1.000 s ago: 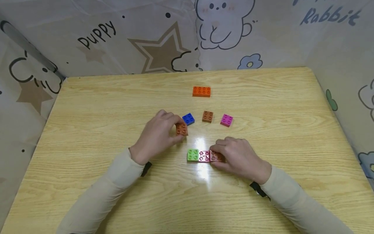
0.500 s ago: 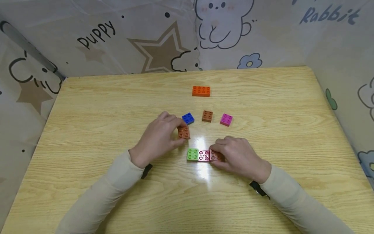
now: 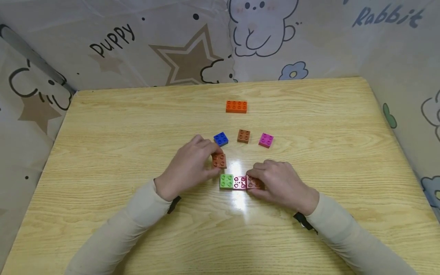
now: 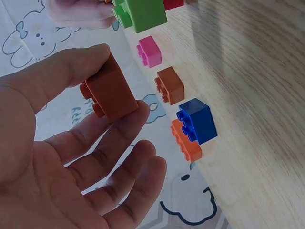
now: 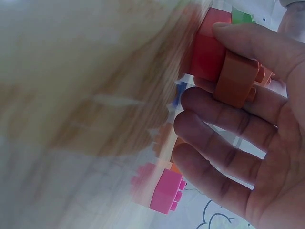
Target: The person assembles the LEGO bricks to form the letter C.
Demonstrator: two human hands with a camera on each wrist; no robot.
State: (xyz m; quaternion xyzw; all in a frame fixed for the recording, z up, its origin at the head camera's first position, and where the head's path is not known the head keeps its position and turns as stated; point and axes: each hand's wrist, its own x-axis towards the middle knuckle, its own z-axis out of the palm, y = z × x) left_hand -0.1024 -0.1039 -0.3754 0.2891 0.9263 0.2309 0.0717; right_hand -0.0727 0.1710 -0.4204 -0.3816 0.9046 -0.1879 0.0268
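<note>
My left hand pinches a brown brick between thumb and fingers. In the left wrist view this brown brick hangs above the table with its studs facing away from the tabletop. Just in front of it sits a red brick with a green brick on its left end. Another brown brick is stacked on the red brick's right end, partly covered by fingers in the head view. My right hand grips that end; its thumb rests on the red brick in the right wrist view.
Behind the hands lie a blue brick, a loose brown brick and a pink brick. Farther back is a long orange brick. Printed cloth walls border the wooden table.
My left hand has come right and nearer the body with its brown brick, now close behind the green brick. My right hand stays in place on the stack.
</note>
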